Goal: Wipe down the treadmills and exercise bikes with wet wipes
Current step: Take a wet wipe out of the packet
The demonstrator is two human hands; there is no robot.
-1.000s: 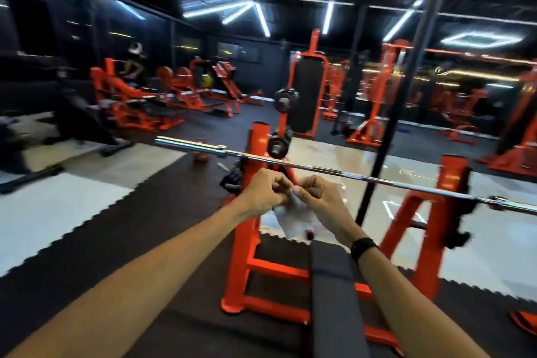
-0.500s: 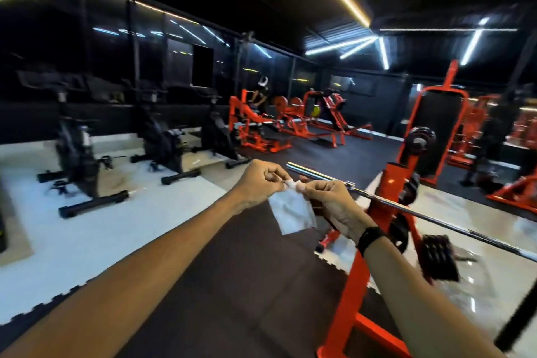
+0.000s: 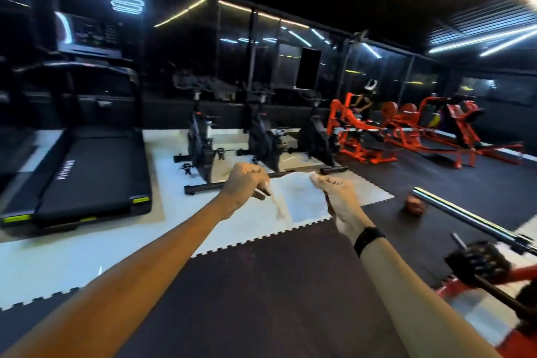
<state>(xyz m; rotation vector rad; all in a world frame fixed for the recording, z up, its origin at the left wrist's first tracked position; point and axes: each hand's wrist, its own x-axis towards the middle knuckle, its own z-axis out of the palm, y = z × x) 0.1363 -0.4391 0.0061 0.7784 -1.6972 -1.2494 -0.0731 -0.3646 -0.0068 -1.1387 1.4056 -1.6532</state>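
The person holds a wet wipe spread between both hands in front of the chest: the left hand pinches its left top corner with curled fingers, the right hand pinches the right top corner, and the sheet hangs open between them. To do this step well, the person should keep both pinches light at the corners and draw them apart until the wipe lies flat, so a full face meets the machine, then carry it to the nearest target. The treadmill stands ahead to the left, the three exercise bikes in a row beyond the hands, none touched yet. Compared with half a second ago, the hands are farther apart, the wipe is unfolded wider, and the view has swung left, bringing the treadmill in and pushing the barbell to the right edge.
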